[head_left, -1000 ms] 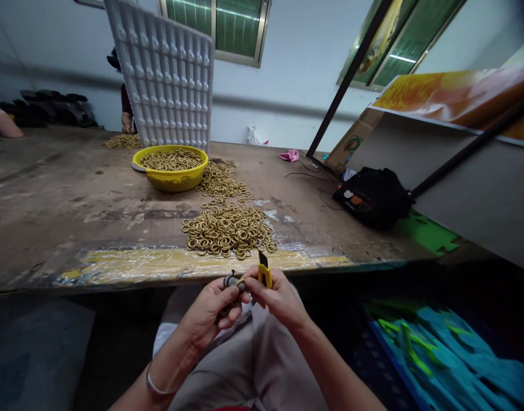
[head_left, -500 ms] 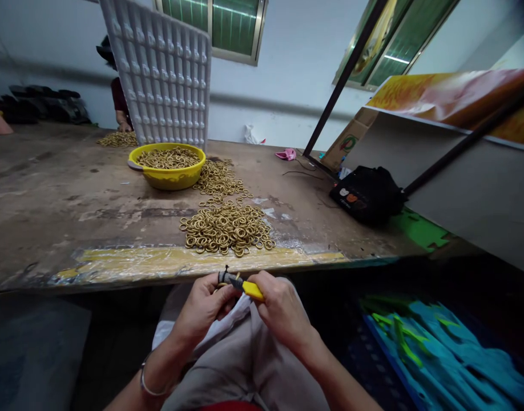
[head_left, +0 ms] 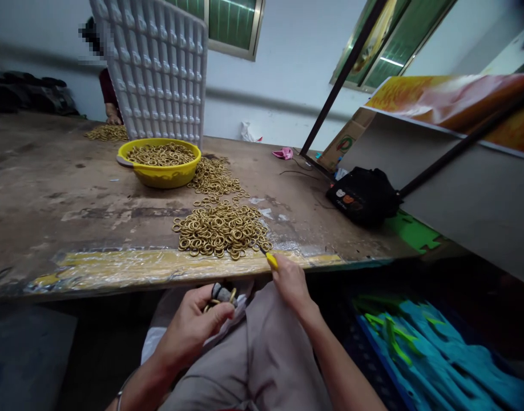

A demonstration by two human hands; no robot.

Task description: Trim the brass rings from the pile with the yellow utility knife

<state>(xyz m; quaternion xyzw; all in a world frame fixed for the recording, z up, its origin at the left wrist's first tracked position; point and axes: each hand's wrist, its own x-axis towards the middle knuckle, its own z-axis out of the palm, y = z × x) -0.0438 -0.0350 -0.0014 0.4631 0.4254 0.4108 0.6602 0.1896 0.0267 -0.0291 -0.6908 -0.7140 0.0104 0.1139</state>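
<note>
My left hand (head_left: 192, 319) is above my lap, closed on gold-coloured rings (head_left: 233, 295), one standing up between thumb and index finger. A grey wrap (head_left: 223, 293) with a black band covers that index finger. At the table's front edge, my right hand (head_left: 291, 283) grips a yellow-handled knife (head_left: 271, 261). Its dark, thin tip reaches in among the rings at the right front of a loose pile (head_left: 221, 231). Whether the tip has a ring on it, I cannot tell.
Behind the pile stands a yellow basin (head_left: 161, 180) heaped with rings, before an upright grey plastic panel (head_left: 159, 74). A co-worker's hand (head_left: 113, 117) is near another ring pile (head_left: 108, 133). To the right are a black bag (head_left: 365, 196) and a crate of turquoise pieces (head_left: 442, 348).
My right hand has moved the knife away from my left hand, forward and right to the ring pile. My left hand has dropped slightly lower and left. The view has shifted a little.
</note>
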